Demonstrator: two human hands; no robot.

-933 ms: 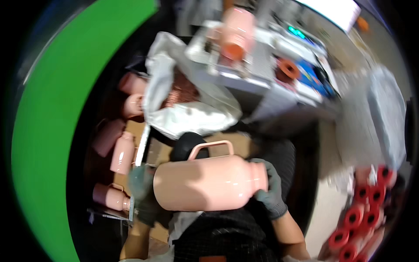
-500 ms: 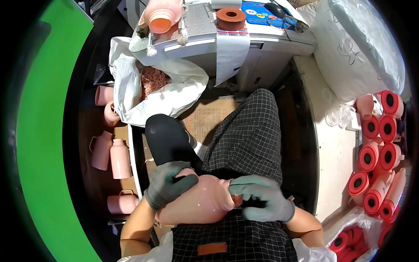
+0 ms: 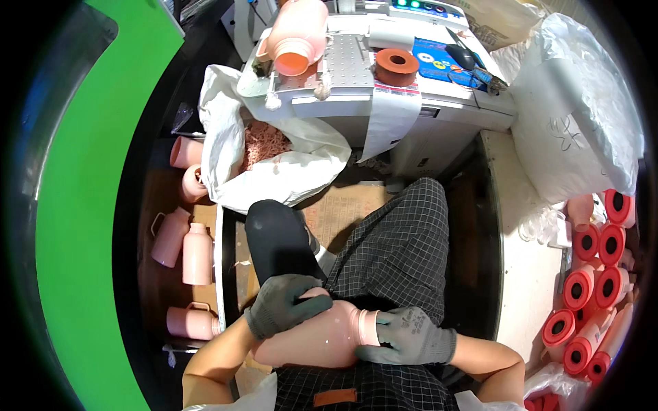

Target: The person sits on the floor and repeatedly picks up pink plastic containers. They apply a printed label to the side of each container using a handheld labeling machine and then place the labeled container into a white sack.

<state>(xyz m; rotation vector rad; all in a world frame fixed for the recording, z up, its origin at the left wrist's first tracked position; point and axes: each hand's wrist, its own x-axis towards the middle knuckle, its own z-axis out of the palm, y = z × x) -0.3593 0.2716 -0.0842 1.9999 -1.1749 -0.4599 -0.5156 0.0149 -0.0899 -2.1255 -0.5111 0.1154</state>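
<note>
A glossy pink plastic jug body (image 3: 312,341) lies on its side across my lap, its neck to the right. My left hand (image 3: 282,306), in a grey-green knitted glove, closes round the handle side of the jug. At the open mouth (image 3: 369,327), my right hand (image 3: 413,337), gloved alike, grips the rim with bent fingers. Its fingertips are partly hidden, so I cannot tell whether anything small is between them. Checked dark cloth (image 3: 394,257) covers my right leg beneath the hands.
A white sack (image 3: 301,175) holds pink plastic shavings (image 3: 264,145). Several pink jugs (image 3: 197,253) lie in the left tray. Ahead, another jug (image 3: 298,38) and a brown tape roll (image 3: 396,67) rest on a white machine. Several red-ended pink jugs (image 3: 579,288) are stacked right, near a plastic-wrapped bundle (image 3: 572,130).
My right hand has shifted round the mouth, showing more of the pink rim. My left hand keeps its hold. The whole view has shifted, with the surroundings lower in it.
</note>
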